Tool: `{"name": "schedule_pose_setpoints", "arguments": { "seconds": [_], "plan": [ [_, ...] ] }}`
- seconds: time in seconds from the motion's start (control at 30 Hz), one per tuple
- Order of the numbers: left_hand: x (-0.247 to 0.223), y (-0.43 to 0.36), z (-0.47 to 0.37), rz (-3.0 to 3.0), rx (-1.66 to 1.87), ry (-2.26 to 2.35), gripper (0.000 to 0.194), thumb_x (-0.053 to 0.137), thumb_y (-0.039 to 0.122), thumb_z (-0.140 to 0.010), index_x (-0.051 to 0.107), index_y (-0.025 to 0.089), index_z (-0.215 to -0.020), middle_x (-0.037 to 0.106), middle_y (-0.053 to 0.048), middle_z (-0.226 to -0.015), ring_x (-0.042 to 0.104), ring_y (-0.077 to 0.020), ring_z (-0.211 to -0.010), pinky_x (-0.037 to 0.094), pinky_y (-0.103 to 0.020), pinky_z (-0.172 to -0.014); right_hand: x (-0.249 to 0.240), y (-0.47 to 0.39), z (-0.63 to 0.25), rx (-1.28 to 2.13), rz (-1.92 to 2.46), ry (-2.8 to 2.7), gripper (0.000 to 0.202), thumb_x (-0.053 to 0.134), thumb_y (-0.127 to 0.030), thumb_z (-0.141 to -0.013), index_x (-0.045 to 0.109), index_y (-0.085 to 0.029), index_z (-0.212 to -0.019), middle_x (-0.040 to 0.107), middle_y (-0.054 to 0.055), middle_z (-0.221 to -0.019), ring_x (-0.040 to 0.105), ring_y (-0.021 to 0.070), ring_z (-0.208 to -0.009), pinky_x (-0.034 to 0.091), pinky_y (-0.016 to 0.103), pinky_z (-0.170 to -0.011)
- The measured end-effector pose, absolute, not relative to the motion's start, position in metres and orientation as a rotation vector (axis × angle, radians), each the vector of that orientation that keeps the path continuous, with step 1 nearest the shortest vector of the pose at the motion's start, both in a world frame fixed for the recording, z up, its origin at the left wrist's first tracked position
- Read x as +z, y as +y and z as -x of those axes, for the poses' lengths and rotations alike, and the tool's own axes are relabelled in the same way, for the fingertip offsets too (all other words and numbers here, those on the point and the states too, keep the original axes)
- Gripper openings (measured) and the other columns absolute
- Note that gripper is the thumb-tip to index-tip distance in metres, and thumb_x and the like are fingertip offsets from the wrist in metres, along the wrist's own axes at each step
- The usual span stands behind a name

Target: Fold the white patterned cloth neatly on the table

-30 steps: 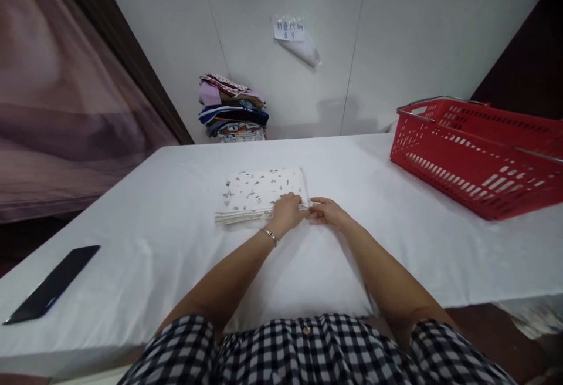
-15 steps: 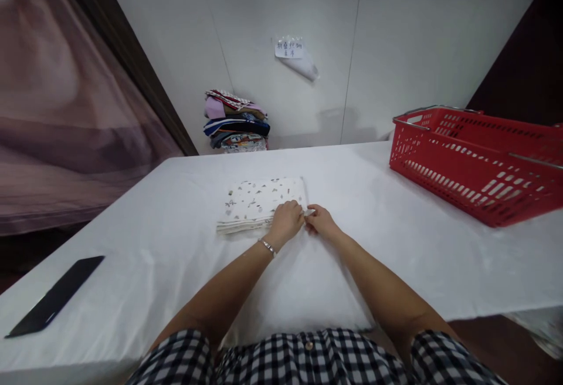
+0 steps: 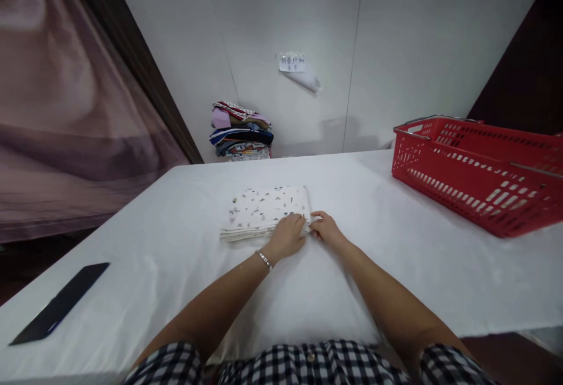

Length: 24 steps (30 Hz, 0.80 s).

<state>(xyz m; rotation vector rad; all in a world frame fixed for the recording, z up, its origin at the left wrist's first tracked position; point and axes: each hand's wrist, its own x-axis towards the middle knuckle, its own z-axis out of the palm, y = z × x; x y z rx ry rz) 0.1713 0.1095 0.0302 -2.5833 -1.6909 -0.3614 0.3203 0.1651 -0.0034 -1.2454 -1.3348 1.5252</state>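
A white cloth (image 3: 261,204) with a small scattered print lies folded in a flat, layered rectangle on the white-covered table. Its stacked folds face me along the near edge. My left hand (image 3: 288,236), a silver bracelet at the wrist, grips the near right corner, fingers on top and thumb low by the edge. From the right side, my right hand (image 3: 326,228) pinches the layers at that same corner with thumb and fingertips. The fingers hide the exact corner of the cloth.
A red plastic basket (image 3: 457,165) with metal handles stands on the right of the table (image 3: 176,220). Folded fabrics (image 3: 241,132) are piled against the back wall. On the left lies a flat dark object (image 3: 61,303). A pinkish curtain (image 3: 79,121) hangs at left.
The whole view has shifted slightly, so everything sits a little lower. My left fingers have flattened a bit over the cloth's corner; both hands stay at that corner.
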Motion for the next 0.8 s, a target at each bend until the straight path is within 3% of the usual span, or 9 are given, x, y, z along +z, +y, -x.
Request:
{"name": "schedule_pose_setpoints", "arguments": {
  "seconds": [0.13, 0.23, 0.33, 0.47, 0.63, 0.8],
  "plan": [
    [0.029, 0.109, -0.169, 2.525, -0.43, -1.784, 0.043, 0.049, 0.009, -0.074, 0.047, 0.021, -0.116, 0.054, -0.008, -0.118, 0.047, -0.0219, -0.112, 0.039, -0.036, -0.091, 0.003, 0.164, -0.32, 1.564, 1.165, -1.288, 0.035, 0.061, -0.021, -0.065, 0.053, -0.018, -0.099, 0.05, -0.01, -0.043, 0.041, 0.0084, -0.034, 0.029, 0.019, -0.035],
    [0.035, 0.117, -0.165, 2.384, -0.611, -2.011, 0.037, 0.048, 0.014, -0.078, 0.049, 0.021, -0.114, 0.056, -0.008, -0.116, 0.051, -0.0212, -0.108, 0.043, -0.033, -0.086, 0.007, 0.162, -0.322, 1.628, 1.042, -1.242, 0.037, 0.063, -0.028, -0.069, 0.053, -0.02, -0.104, 0.065, -0.003, -0.065, 0.051, 0.0083, -0.043, 0.033, 0.019, -0.038],
    [0.049, 0.126, -0.156, 2.176, -0.853, -2.206, 0.035, 0.049, 0.021, -0.079, 0.049, 0.021, -0.115, 0.058, -0.007, -0.115, 0.055, -0.0208, -0.103, 0.044, -0.031, -0.084, 0.007, 0.162, -0.323, 1.679, 1.031, -1.203, 0.034, 0.062, -0.03, -0.073, 0.054, -0.02, -0.105, 0.07, 0.003, -0.088, 0.057, 0.0084, -0.052, 0.035, 0.018, -0.04],
    [0.065, 0.131, -0.147, 2.049, -1.008, -2.27, 0.035, 0.05, 0.024, -0.079, 0.05, 0.021, -0.114, 0.06, -0.005, -0.111, 0.058, -0.0204, -0.096, 0.045, -0.031, -0.082, 0.0, 0.166, -0.322, 1.69, 1.117, -1.202, 0.02, 0.059, -0.022, -0.076, 0.057, -0.018, -0.096, 0.069, 0.005, -0.089, 0.058, 0.0075, -0.05, 0.035, 0.017, -0.038],
    [0.061, 0.122, -0.15, 2.127, -0.909, -2.187, 0.034, 0.05, 0.022, -0.079, 0.05, 0.021, -0.113, 0.06, -0.005, -0.112, 0.057, -0.0202, -0.099, 0.045, -0.03, -0.082, -0.005, 0.17, -0.322, 1.755, 1.085, -1.15, 0.015, 0.057, -0.018, -0.079, 0.057, -0.017, -0.094, 0.068, 0.006, -0.087, 0.061, 0.0096, -0.054, 0.042, 0.018, -0.041],
    [0.035, 0.109, -0.158, 2.342, -0.633, -1.961, 0.037, 0.05, 0.016, -0.078, 0.05, 0.022, -0.115, 0.057, -0.006, -0.117, 0.052, -0.0201, -0.109, 0.044, -0.031, -0.089, -0.001, 0.183, -0.32, 1.786, 1.087, -1.033, 0.021, 0.057, -0.016, -0.079, 0.055, -0.015, -0.101, 0.068, 0.009, -0.091, 0.067, 0.0154, -0.073, 0.055, 0.028, -0.06]
  ]
}}
